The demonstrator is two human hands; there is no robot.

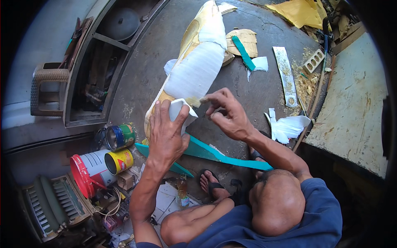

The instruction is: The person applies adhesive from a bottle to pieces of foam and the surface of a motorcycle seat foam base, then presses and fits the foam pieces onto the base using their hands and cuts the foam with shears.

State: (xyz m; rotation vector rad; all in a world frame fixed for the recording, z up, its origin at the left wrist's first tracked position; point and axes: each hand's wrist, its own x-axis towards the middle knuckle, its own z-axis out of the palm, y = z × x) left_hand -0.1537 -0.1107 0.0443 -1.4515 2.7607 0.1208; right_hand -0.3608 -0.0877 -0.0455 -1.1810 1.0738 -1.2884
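Observation:
A long, yellowish foam piece [191,33], shaped like a seat pad, lies on the dark floor with white sheet foam [194,68] over much of its top. My left hand [163,130] is at its near end, fingers closed around a folded white flap [178,109] of that sheet. Just to the right, my right hand [229,115] is raised with its fingers curled in a pinch. A small yellowish scrap [193,101] shows by its fingertips; whether they grip it is too small to tell. Beneath both hands runs a long teal strip [223,158].
Beyond the foam lie a tan foam offcut [244,38], a short teal strip [243,53] and a flat metal bar [284,76]. White scraps [289,127] and a wooden board [351,107] are at right. A bucket [93,171], cans [120,137] and a cabinet [89,123] stand left.

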